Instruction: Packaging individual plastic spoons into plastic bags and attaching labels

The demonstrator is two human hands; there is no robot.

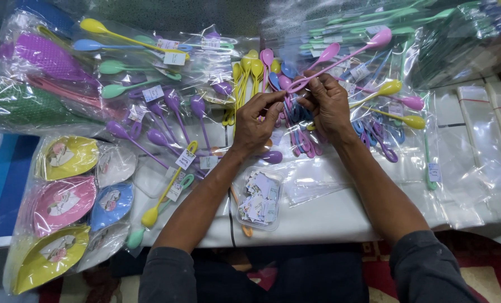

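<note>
Pinching the looped handle end of a long pink spoon (340, 58) between closed right hand (328, 106) and left hand (257, 120), fingertips meeting above mid-bench (329, 216). Heaped beneath: bagged pastel spoons (295, 120). Nearer the front edge: clear tub of tags (258, 197).

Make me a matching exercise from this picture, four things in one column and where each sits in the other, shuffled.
Things
1. pink spoon
2. clear tub of small tags
3. leaf-shaped dishes
4. stack of clear bags

Places
A. far right of the table
B. near edge, between the forearms
C. held in the right hand, by the left hand
D. bagged at lower left

Pairs: 1-C, 2-B, 3-D, 4-A
</note>
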